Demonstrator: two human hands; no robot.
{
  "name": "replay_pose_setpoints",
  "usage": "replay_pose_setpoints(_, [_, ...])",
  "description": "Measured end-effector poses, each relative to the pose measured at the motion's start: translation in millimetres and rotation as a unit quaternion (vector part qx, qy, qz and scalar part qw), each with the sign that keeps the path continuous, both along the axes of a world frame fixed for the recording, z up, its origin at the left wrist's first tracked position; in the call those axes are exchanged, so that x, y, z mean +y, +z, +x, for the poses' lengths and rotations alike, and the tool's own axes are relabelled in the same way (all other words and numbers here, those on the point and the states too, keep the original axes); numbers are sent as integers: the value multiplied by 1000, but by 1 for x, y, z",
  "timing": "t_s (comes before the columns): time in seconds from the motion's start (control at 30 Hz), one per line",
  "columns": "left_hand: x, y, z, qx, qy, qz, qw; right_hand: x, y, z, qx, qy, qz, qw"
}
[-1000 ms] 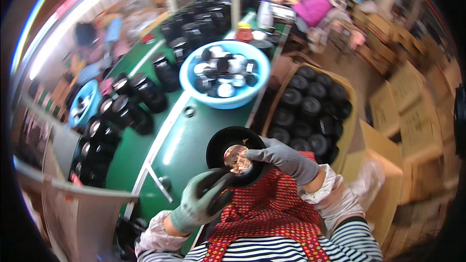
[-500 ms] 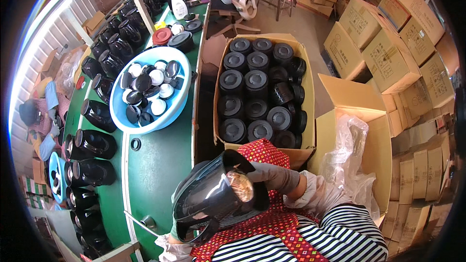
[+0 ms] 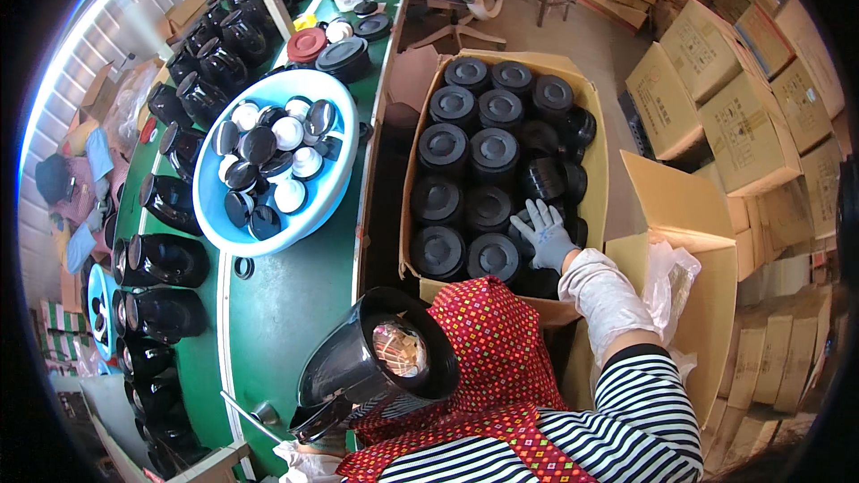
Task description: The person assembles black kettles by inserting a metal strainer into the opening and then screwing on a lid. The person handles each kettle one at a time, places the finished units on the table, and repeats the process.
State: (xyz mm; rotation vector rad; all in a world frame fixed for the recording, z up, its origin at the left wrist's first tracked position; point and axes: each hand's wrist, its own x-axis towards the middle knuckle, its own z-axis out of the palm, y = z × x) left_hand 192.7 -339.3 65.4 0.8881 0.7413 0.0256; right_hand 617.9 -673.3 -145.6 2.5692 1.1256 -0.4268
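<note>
Nearest, the glossy black plastic jug body lay tilted at the lap, apparently unfinished; the left hand was hidden beneath it, its grip impossible to judge. Farther out, the gloved right hand reached, fingers spread and holding nothing, onto round black lids nearly filling the open cardboard carton

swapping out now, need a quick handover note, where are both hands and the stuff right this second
Right hand, gloved, open, reaches into the carton and rests on the black lids stacked there; it grips nothing yet.
Left hand is mostly hidden at the lower edge; it seems to hold the black jug tilted at the person's lap, mouth towards the camera, a bundle inside it.
Done: many jugs lie along the green table; a blue basin holds small caps.
Left: the held jug has no lid on.
</note>
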Motion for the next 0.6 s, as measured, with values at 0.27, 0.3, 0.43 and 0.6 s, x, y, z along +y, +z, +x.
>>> replay_pose_setpoints(0.27, [6,-2,13,-47,-15,22,999,-9,10,3,-63,-127,226,964])
replay_pose_setpoints(0.3, [6,-3,14,-57,-21,25,998,-1,25,-6,-51,-142,310,939])
replay_pose_setpoints(0.43, [8,-4,21,-106,-52,37,992,50,140,-77,160,-7,596,787])
replay_pose_setpoints(0.6, [4,-7,17,-158,-79,42,983,92,231,-186,487,-2,650,583])
